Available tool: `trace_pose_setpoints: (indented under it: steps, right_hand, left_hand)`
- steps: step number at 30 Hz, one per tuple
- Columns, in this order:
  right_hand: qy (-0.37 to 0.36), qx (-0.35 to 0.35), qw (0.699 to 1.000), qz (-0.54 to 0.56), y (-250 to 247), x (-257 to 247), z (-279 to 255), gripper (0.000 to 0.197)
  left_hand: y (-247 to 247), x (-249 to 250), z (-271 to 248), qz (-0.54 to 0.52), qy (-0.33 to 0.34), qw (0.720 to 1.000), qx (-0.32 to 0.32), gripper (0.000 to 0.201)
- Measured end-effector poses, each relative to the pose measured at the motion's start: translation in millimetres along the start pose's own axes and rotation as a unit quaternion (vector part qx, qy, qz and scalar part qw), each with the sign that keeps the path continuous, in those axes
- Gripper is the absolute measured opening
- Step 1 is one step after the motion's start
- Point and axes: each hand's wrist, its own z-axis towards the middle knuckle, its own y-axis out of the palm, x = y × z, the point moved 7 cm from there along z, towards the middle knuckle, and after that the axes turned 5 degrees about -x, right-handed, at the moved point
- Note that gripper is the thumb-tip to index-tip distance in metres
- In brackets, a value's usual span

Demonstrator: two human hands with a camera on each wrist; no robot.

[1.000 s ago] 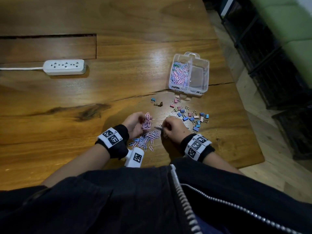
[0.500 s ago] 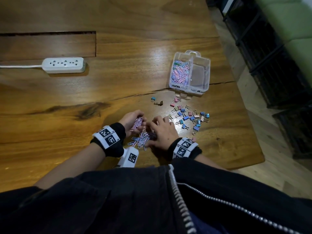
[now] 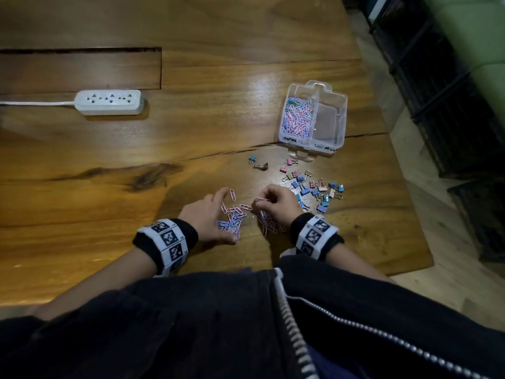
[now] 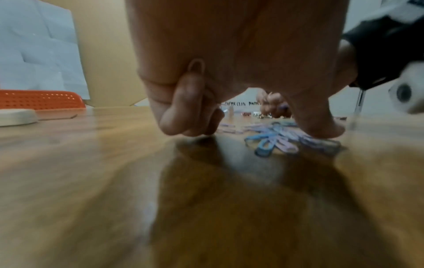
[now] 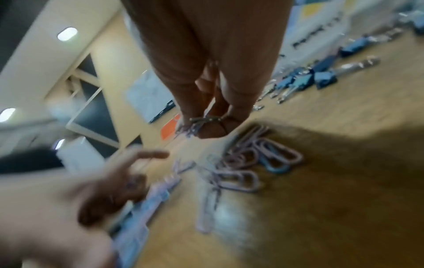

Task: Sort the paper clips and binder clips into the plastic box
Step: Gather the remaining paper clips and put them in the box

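Note:
Pink, blue and purple paper clips point(image 3: 232, 217) lie in a loose pile on the wooden table point(image 3: 191, 132) between my hands. My left hand point(image 3: 218, 214) is spread over the pile, index finger out and thumb pressing on the clips point(image 4: 286, 139). My right hand point(image 3: 262, 203) is curled just right of it and pinches a few paper clips point(image 5: 204, 119) at its fingertips, with more clips point(image 3: 269, 225) under it. Small binder clips point(image 3: 314, 187) are scattered to the right. The clear plastic box point(image 3: 338, 116) stands beyond them with paper clips point(image 3: 297, 116) in its left compartment.
A white power strip point(image 3: 109, 102) with its cable lies at the far left. The table's right edge point(image 3: 410, 214) drops to the floor, close to the binder clips. Two stray binder clips point(image 3: 257, 163) sit left of the box. An orange perforated thing point(image 4: 41, 99) shows beyond the table.
The left hand no longer holds up a bunch of clips and now lies spread on the pile. The hands, close together half a second ago, have drawn apart, and the pile has split.

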Motion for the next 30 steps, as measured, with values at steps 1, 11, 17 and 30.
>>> trace_pose_setpoints:
  steps: [1,11,17,30]
  right_hand:
    - [0.025,-0.008,0.998,0.059,-3.6,2.5,-0.9,0.015]
    - [0.174,-0.142,0.868,0.443,-6.2,21.0,-9.0,0.019]
    - [0.156,-0.135,0.919,0.335,-2.2,17.4,-11.4,0.032]
    - [0.009,-0.035,0.916,-0.400,-12.6,20.4,-31.6,0.052]
  left_hand:
    - [2.9,0.8,1.8,0.010,0.001,1.000,-0.002,0.118]
    - [14.2,31.5,-5.7,-0.035,0.108,0.993,0.031,0.034]
    - [10.5,33.7,-10.0,0.009,0.113,0.993,0.028,0.031]
    - [-13.1,26.5,8.3,-0.146,0.100,0.984,0.012,0.029]
